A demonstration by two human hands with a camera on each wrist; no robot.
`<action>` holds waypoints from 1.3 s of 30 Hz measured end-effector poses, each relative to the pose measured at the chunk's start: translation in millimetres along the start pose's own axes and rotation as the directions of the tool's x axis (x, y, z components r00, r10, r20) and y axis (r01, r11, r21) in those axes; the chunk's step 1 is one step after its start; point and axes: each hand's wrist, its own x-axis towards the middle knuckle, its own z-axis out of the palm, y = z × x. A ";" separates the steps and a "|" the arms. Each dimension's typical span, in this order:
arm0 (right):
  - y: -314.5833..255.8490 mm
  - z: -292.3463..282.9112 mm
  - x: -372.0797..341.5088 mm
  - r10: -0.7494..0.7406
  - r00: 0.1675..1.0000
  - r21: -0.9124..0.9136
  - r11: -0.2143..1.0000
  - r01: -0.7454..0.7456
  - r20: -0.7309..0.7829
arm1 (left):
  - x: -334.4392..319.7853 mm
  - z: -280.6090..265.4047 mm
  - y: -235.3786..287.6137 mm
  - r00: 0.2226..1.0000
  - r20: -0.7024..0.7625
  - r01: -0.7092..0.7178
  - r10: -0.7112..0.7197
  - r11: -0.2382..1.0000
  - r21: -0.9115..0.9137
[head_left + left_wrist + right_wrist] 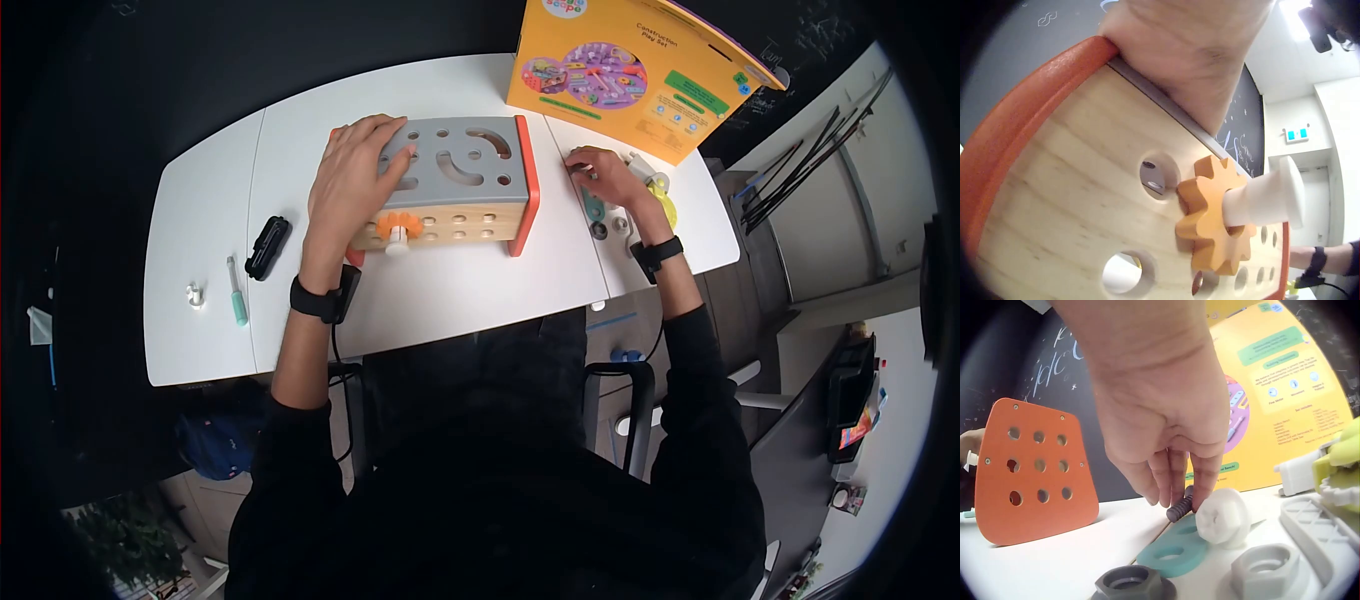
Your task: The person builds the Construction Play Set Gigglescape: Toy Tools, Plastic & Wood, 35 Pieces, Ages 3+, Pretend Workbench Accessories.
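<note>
My left hand [352,170] rests on the grey top of a wooden toy workbench [480,233], fingers spread along its left end. An orange toy gear [1200,206] sits against the workbench's holed front, with a white peg [1266,197] sticking out through its middle. To the right of the workbench, my right hand [610,178] reaches down and pinches a dark grey threaded bolt [1180,507] between thumb and fingers. Below the bolt lies a turquoise strip with holes [1192,551]. Beside the strip are a white bolt [1225,515], a dark grey nut [1124,589] and a white nut [1264,578].
A yellow play-set box [600,110] stands behind my right hand. Yellow-green and white toy parts [668,205] lie at the table's right side. On the left are a black case [267,248], a green-handled screwdriver [238,305] and a small white piece [195,295].
</note>
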 end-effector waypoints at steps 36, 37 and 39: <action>-136.5 -29.7 -93.7 0.034 0.997 0.847 0.531 0.041 -0.070 | -50.0 -5.5 139.5 0.946 0.081 -0.192 0.314 0.744 -0.640; -147.1 -24.4 -96.5 0.026 0.999 0.865 0.501 0.028 -0.047 | -53.5 2.0 139.4 0.947 0.080 -0.189 0.310 0.744 -0.641; -156.3 -14.0 -102.3 0.082 0.997 0.868 0.495 -0.035 -0.007 | -63.9 22.5 135.0 0.927 0.142 -0.168 0.346 0.724 -0.669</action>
